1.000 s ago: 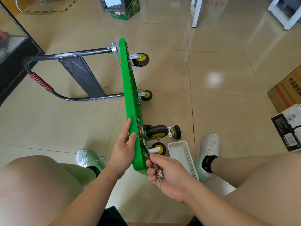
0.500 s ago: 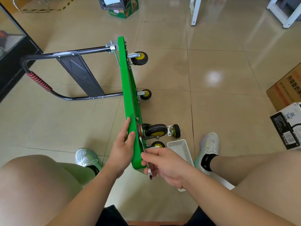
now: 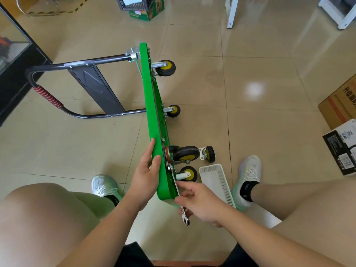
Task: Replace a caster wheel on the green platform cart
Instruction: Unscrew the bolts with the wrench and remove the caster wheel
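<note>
The green platform cart point(image 3: 154, 112) stands on its side edge on the floor, its black handle point(image 3: 48, 97) folded out to the left. Casters with yellow hubs stick out to the right; the large near one point(image 3: 185, 154) sits on an orange-ringed mount. My left hand point(image 3: 146, 176) rests flat against the deck's near end, fingers straight. My right hand point(image 3: 198, 201) grips a silver wrench point(image 3: 182, 207) whose far end reaches the mount at the deck's underside. A loose small caster point(image 3: 208, 153) lies on the floor just beyond.
A white slotted basket point(image 3: 216, 180) sits on the floor by my right foot point(image 3: 248, 176). My left foot point(image 3: 105, 185) is beside the cart's near end. Cardboard and black boxes point(image 3: 341, 135) stand at the right; a dark cabinet point(image 3: 11, 60) at the left.
My right hand has swung the wrench's free end down and back toward me. My left hand stays on the deck, and the cart has not shifted.
</note>
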Motion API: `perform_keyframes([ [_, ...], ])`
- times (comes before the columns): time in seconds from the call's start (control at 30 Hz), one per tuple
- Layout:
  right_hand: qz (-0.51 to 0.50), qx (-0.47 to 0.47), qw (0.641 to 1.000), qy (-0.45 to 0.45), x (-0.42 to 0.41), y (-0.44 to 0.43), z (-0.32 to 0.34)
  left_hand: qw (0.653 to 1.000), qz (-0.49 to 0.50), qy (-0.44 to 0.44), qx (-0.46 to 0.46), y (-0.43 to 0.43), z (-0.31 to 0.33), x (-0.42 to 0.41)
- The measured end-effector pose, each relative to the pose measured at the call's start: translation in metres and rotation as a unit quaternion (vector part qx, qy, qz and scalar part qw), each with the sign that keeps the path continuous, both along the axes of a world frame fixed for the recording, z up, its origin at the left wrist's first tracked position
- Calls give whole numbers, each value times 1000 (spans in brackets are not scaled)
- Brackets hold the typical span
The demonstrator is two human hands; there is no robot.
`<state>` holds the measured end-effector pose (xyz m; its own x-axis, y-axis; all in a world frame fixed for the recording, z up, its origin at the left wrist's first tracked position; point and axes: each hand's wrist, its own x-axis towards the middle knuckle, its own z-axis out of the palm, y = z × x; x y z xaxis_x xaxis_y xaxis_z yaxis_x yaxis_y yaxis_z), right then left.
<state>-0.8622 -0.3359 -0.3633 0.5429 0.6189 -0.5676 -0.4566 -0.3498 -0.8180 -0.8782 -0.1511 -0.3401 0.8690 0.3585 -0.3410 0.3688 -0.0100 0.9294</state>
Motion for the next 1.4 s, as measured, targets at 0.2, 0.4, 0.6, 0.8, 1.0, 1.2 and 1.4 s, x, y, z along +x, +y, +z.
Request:
perform_keyframes([
  [0.2,-26,-9,999,43,-6,-16,-12,1000,-2,-2,-7,1,-6,2],
  [0.4,-4,-52,999,4,-2,-7,-19,1000,-1,-2,-11,2,-7,2],
  [0.6,-1,-75,996,-41,2,5,-19,1000,-6,-3,-8,4,-8,0],
  [0.8,2,-88,995,-37,3,9,-22,1000,-5,-7,-19,4,-8,0],
  [1.0,22,-86,995,-41,6,9,-27,1000,0,-13,-21,2,-4,0],
  [1.2,24,-74,996,-37,6,5,-30,1000,-7,-13,-16,1,-4,0],
  [1.4,12,-52,998,-38,1,7,-27,1000,-10,-12,-19,2,-4,0],
])
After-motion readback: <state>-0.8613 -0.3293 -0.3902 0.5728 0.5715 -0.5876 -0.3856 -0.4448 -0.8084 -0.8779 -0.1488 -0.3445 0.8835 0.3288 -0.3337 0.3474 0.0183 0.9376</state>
